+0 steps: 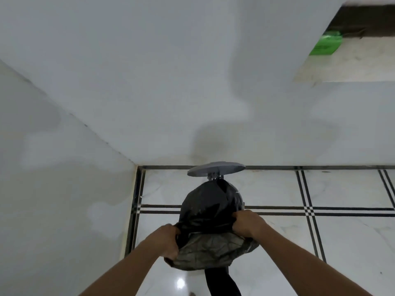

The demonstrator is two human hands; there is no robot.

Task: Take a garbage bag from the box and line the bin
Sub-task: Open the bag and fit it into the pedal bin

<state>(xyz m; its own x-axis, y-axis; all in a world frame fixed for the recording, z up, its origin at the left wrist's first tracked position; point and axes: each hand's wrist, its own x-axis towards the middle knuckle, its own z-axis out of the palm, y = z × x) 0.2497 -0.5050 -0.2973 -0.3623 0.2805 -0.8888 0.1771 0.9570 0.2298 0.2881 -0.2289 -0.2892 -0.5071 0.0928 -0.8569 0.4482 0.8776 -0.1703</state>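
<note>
Your hands are both on the black garbage bag (210, 207), which is draped over the bin so that only the bin's raised grey lid (216, 168) shows behind it, near the base of the white wall (171, 82). Your left hand (170, 240) has its fingers curled into a bunch of the plastic at the bag's lower left edge, and your right hand (248, 224) grips a fold of it on the right side, a little higher. Between your hands the bag's mouth hangs open and shows its greyish inner surface. The bin stands on a glossy white tiled floor (342, 242) crossed by dark triple lines, close to the corner where two walls meet. Up at the right, a green packet (326, 43) lies on a pale ledge (352, 67); it is too blurred to read.
</note>
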